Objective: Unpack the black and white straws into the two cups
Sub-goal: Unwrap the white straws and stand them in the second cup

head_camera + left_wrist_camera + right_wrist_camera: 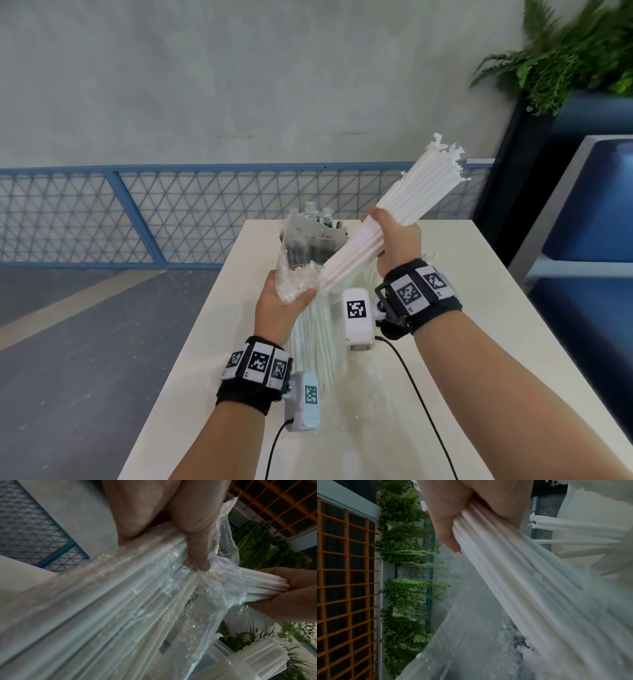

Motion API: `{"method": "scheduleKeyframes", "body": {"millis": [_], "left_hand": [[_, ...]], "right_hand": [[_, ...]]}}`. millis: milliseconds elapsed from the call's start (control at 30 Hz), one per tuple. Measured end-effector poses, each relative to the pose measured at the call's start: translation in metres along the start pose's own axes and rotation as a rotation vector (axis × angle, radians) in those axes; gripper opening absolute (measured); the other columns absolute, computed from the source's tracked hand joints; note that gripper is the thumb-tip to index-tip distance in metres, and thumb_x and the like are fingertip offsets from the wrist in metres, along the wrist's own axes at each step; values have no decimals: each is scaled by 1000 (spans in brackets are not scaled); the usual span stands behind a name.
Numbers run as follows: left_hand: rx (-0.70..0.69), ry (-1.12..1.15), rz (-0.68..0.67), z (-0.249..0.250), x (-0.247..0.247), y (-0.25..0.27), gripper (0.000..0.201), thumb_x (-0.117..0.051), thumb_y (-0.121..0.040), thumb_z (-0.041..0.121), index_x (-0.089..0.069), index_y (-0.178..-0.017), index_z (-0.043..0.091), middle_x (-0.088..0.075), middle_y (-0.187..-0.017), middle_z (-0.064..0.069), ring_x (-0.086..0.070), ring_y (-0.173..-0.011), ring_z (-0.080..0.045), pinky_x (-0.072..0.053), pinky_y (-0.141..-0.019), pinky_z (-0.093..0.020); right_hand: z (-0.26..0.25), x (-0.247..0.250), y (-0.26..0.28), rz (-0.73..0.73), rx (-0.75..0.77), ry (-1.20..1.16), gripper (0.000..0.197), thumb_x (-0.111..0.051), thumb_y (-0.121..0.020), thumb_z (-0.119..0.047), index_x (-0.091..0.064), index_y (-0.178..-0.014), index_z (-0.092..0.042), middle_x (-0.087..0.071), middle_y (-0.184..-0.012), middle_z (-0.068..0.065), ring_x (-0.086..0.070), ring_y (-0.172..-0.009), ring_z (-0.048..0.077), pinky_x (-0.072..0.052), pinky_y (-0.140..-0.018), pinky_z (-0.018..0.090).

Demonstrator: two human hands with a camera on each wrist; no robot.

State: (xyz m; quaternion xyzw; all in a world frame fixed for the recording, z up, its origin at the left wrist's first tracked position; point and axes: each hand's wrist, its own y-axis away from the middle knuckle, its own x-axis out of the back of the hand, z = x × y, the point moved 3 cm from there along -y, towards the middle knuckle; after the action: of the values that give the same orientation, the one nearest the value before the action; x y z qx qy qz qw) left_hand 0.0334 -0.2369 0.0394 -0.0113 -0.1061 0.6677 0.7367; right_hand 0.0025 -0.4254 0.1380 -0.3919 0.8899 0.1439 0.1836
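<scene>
- White table [445,308] lies under both hands and is narrow. A loose straw dropped from this height could, I judge, roll off either long edge.
- Clear plastic bag [315,329] hangs down from the left hand [281,305], whose fingers [197,545] are curled round its crumpled neck. More white straws are inside it. If that grip slackens while the other hand pulls, the whole bag may follow the bundle and spill.
- White straws [404,202], a thick bundle, are gripped round the middle by the right hand [397,246], its fingers [448,536] wrapped tight. One end sits at the bag's mouth just beside the left fingers. The other end fans up and away beyond the right fingers. The film could catch on the low ends and drag a few straws out of the bunch. The fanned tips could also splay and slip free, since the hand barely spans the bundle.
- Dark straws seem to stand in a clear cup [318,240] beyond the left fingers, partly behind crumpled film, so I cannot tell how full it is. A sweep of the bundle or bag could tip it.
- Second cup is not clearly seen. A clear ribbed container shows in the left wrist view, but I cannot tell whether it is that cup.
</scene>
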Motion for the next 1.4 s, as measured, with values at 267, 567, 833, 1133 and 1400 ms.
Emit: {"method": "scheduleKeyframes", "body": {"millis": [267, 567, 833, 1133, 1400], "left_hand": [[6, 11, 31, 1, 2, 1, 43, -75, -75, 12, -55, -113, 11, -62, -100, -1, -58, -94, -17, -43, -74, -16], [0, 20, -23, 11, -14, 3, 46, -73, -77, 15, -55, -120, 16, -62, -113, 4, -56, -106, -11, -44, -91, -24], [21, 30, -15, 13, -11, 4, 33, -70, -80, 14, -47, -101, 25, -49, -89, 24, -46, -84, 10, -34, -69, -8], [49, 65, -52, 16, -29, 4, 65, -78, -72, 22, -49, -130, 15, -59, -128, -3, -53, -121, -18, -42, -105, -41], [38, 49, -40, 9, -24, 6, 56, -75, -75, 15, -53, -126, 14, -63, -121, -2, -57, -116, -16, -45, -101, -33]], "right_hand": [[-33, 19, -18, 145, 75, -7, 15, -64, -82, -19, -53, -79, -10, -56, -72, 1, -57, -66, 16, -49, -58, 23], [-53, 22, -11, 188, 367, -5, 31, -72, -75, -13, -56, -101, -14, -64, -94, -2, -63, -88, 13, -52, -71, 19], [-68, 38, -20, 283, 457, -112, 37, -70, -76, -8, -53, -108, -11, -63, -95, -3, -63, -86, 11, -52, -69, 12], [3, 33, -24, 69, 367, 344, 40, -72, -77, -14, -54, -112, -8, -60, -99, 3, -58, -95, 19, -47, -71, 20], [4, 34, -22, -52, 569, 617, 20, -60, -86, -12, -52, -104, -19, -51, -78, -19, -49, -60, -3, -38, -54, 2]]}}
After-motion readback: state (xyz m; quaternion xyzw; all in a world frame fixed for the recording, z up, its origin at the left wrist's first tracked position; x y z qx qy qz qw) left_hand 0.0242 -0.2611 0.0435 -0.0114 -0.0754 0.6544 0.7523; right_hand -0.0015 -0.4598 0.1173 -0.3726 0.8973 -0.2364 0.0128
